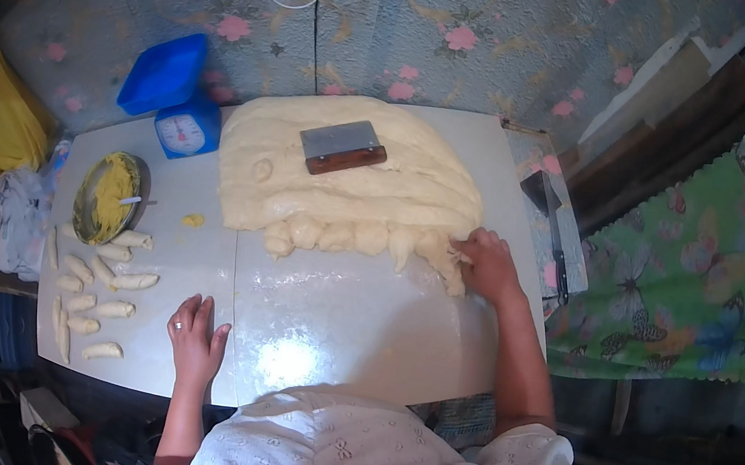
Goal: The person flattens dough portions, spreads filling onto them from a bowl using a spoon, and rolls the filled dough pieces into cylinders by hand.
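A broad slab of pale dough (pixel 348 204) covers the back middle of the table, with a row of rough lumps along its near edge. My right hand (pixel 488 265) is at the right end of that row, its fingers closed on a piece of dough (pixel 444 252) still touching the slab. On top of the slab lies a dough scraper (pixel 344 148) with a metal blade and a brown wooden handle. Flat on the bare tabletop at the near left rests my left hand (pixel 197 341), fingers stretched out, a ring on one, holding nothing.
Several rolled dough pieces (pixel 115 309) lie at the left, below a bowl of yellow filling (pixel 109 199) with a white-handled utensil. A blue kitchen scale (pixel 180 131) stands at the back left. On the right edge lies a knife (pixel 559 249). A green butterfly cloth (pixel 698 258) hangs beyond.
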The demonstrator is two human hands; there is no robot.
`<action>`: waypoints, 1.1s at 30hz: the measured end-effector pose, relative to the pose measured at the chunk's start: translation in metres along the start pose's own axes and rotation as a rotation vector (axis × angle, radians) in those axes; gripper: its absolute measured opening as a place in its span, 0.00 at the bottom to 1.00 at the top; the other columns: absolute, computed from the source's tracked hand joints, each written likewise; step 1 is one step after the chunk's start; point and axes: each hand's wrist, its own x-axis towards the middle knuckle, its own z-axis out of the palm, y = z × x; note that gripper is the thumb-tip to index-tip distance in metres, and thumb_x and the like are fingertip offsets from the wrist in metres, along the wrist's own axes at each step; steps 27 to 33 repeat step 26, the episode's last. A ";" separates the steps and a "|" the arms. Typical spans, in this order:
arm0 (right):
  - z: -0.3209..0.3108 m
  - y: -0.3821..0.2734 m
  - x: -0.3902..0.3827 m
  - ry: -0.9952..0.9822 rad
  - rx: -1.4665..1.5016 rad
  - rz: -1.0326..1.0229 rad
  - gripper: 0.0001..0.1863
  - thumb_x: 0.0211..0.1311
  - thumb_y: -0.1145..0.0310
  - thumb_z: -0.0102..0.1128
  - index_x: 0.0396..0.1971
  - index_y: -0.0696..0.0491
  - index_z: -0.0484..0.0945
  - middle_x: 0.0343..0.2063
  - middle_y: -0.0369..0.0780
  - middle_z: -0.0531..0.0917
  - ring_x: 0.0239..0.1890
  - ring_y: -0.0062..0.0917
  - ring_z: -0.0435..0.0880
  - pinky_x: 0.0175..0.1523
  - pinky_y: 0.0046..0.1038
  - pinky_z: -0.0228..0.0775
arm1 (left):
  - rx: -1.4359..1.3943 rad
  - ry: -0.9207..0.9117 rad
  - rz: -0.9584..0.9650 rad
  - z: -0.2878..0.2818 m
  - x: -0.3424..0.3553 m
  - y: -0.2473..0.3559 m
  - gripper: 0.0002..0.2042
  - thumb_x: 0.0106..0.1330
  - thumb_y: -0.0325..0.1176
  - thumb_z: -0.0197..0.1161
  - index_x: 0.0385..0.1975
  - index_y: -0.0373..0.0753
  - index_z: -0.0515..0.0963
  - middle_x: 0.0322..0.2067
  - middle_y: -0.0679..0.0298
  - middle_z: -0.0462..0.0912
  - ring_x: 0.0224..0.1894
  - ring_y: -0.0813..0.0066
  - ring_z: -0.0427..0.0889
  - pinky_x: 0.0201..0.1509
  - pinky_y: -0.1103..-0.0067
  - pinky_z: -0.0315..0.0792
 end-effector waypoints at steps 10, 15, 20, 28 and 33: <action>-0.011 0.011 0.002 0.258 0.359 0.077 0.09 0.47 0.74 0.59 0.32 0.51 0.79 0.34 0.41 0.77 0.41 0.38 0.77 0.48 0.32 0.69 | -0.014 0.007 -0.015 -0.001 -0.001 -0.001 0.25 0.58 0.41 0.63 0.54 0.37 0.71 0.55 0.52 0.68 0.59 0.53 0.65 0.62 0.61 0.54; -0.004 0.011 -0.008 0.404 0.440 0.016 0.12 0.45 0.75 0.61 0.34 0.51 0.78 0.33 0.41 0.76 0.40 0.38 0.77 0.47 0.31 0.69 | -0.025 0.001 -0.015 -0.001 -0.001 0.000 0.26 0.57 0.40 0.64 0.54 0.37 0.71 0.55 0.53 0.68 0.59 0.53 0.65 0.62 0.61 0.54; 0.021 -0.005 0.000 0.439 -0.050 0.099 0.17 0.44 0.72 0.66 0.38 0.49 0.76 0.37 0.40 0.75 0.42 0.37 0.76 0.45 0.34 0.67 | -0.016 0.003 -0.004 -0.001 0.002 0.000 0.26 0.57 0.41 0.63 0.55 0.36 0.71 0.55 0.52 0.69 0.59 0.54 0.65 0.63 0.62 0.54; 0.034 0.008 0.011 0.256 0.091 0.240 0.22 0.42 0.63 0.71 0.40 0.49 0.75 0.45 0.40 0.74 0.49 0.36 0.73 0.55 0.45 0.61 | -0.029 -0.007 -0.011 0.000 0.003 -0.002 0.27 0.56 0.42 0.64 0.55 0.37 0.71 0.55 0.52 0.68 0.60 0.53 0.65 0.64 0.61 0.52; 0.034 0.008 0.011 0.256 0.091 0.240 0.22 0.42 0.63 0.71 0.40 0.49 0.75 0.45 0.40 0.74 0.49 0.36 0.73 0.55 0.45 0.61 | -0.029 -0.007 -0.011 0.000 0.003 -0.002 0.27 0.56 0.42 0.64 0.55 0.37 0.71 0.55 0.52 0.68 0.60 0.53 0.65 0.64 0.61 0.52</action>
